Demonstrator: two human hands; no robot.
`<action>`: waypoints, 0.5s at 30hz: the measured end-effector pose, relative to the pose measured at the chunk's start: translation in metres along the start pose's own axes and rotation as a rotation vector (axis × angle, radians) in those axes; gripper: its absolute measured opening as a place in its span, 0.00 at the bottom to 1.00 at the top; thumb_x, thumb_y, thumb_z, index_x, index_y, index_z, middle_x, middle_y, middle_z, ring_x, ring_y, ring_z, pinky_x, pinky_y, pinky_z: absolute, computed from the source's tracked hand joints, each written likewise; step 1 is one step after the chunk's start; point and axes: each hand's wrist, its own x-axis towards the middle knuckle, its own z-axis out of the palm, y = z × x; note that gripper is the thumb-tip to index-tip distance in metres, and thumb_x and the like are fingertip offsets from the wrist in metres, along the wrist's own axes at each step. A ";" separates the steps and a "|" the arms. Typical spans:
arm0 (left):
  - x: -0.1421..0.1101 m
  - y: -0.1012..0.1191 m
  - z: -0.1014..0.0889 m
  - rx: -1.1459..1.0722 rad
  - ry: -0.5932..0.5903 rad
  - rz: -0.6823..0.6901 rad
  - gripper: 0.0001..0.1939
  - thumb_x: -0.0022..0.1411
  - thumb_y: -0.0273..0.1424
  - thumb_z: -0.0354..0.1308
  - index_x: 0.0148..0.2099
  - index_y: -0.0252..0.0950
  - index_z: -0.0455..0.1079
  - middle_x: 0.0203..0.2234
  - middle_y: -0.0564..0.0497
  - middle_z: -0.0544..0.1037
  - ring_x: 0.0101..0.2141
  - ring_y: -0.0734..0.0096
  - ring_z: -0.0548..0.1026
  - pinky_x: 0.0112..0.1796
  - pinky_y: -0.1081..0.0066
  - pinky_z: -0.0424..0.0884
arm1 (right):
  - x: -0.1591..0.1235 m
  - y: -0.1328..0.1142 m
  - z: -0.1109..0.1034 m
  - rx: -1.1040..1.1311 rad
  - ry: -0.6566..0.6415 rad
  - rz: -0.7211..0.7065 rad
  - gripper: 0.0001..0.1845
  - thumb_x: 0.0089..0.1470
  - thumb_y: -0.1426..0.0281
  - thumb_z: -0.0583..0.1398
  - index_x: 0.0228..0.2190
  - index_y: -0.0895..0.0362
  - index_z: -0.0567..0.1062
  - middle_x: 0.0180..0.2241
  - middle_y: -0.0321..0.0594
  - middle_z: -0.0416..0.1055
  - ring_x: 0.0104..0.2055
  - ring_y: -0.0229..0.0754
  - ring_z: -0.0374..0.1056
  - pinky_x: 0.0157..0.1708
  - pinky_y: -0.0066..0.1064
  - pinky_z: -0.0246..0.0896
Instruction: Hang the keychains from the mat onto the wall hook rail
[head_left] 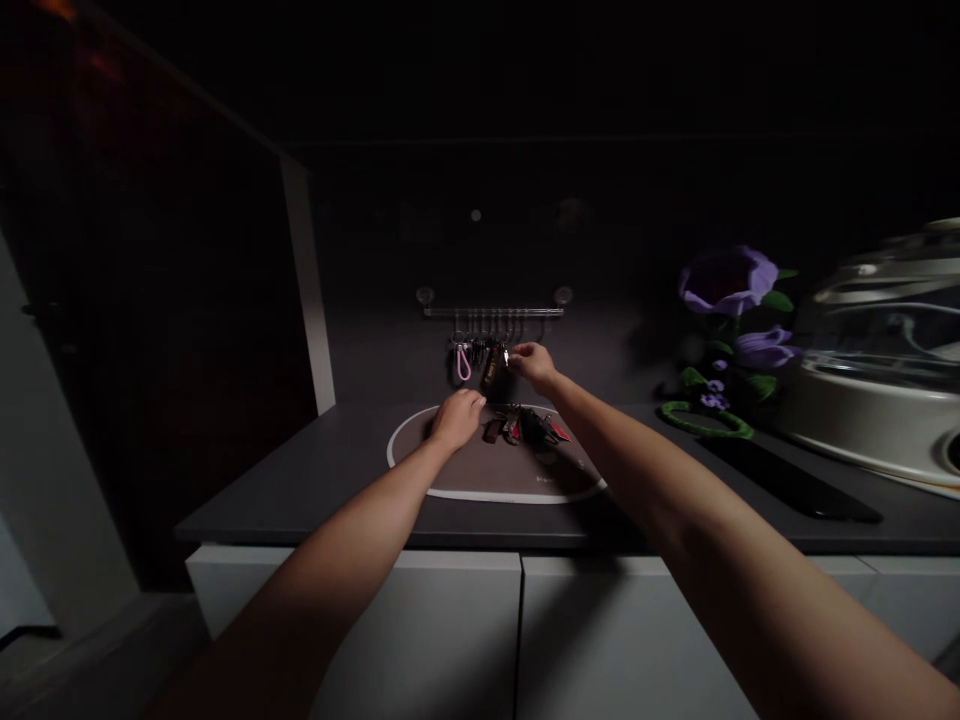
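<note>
Though the left hand [459, 417] reaches over the brown, white-rimmed oval mat [517, 476], I cannot tell its grip; at that hand's one o'clock, a dark brown fob with gold lettering [491, 368] hangs below a clear rail [495, 313]; the right hand [534, 365] pinches a small silvery metal piece [506, 357], purple flowers [752, 286] at its two o'clock.

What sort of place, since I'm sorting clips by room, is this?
Probably a home, perhaps an entryway: keychains hang from a hook rail, and purple flowers decorate the dark countertop.

The mat [480, 472] and dark tag [492, 367] bear lettering too small to read.
</note>
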 end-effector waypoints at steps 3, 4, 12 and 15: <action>-0.001 0.001 -0.001 -0.001 -0.008 -0.004 0.14 0.61 0.30 0.44 0.35 0.34 0.70 0.31 0.46 0.74 0.35 0.68 0.70 0.37 0.70 0.63 | -0.002 0.001 -0.001 0.015 -0.008 0.018 0.11 0.40 0.83 0.57 0.26 0.59 0.64 0.22 0.30 0.61 0.21 0.30 0.62 0.27 0.27 0.65; -0.001 0.001 -0.001 -0.003 -0.011 -0.003 0.14 0.61 0.30 0.44 0.35 0.34 0.70 0.31 0.46 0.74 0.35 0.68 0.70 0.37 0.70 0.64 | -0.003 0.001 -0.001 0.023 -0.013 0.021 0.11 0.40 0.83 0.57 0.26 0.59 0.64 0.21 0.30 0.61 0.20 0.29 0.62 0.27 0.27 0.65; -0.004 0.003 -0.002 -0.055 0.006 -0.034 0.12 0.59 0.28 0.46 0.35 0.34 0.71 0.32 0.47 0.74 0.35 0.68 0.70 0.38 0.70 0.64 | -0.030 -0.013 -0.008 0.010 -0.058 0.039 0.07 0.45 0.80 0.55 0.28 0.58 0.64 0.21 0.33 0.66 0.20 0.32 0.63 0.23 0.25 0.60; -0.006 0.006 -0.002 -0.091 0.019 -0.047 0.10 0.58 0.28 0.48 0.37 0.35 0.71 0.32 0.47 0.73 0.34 0.69 0.70 0.38 0.71 0.65 | -0.039 -0.009 -0.012 -0.018 -0.008 -0.053 0.05 0.47 0.78 0.52 0.29 0.58 0.64 0.21 0.34 0.66 0.21 0.32 0.64 0.25 0.25 0.60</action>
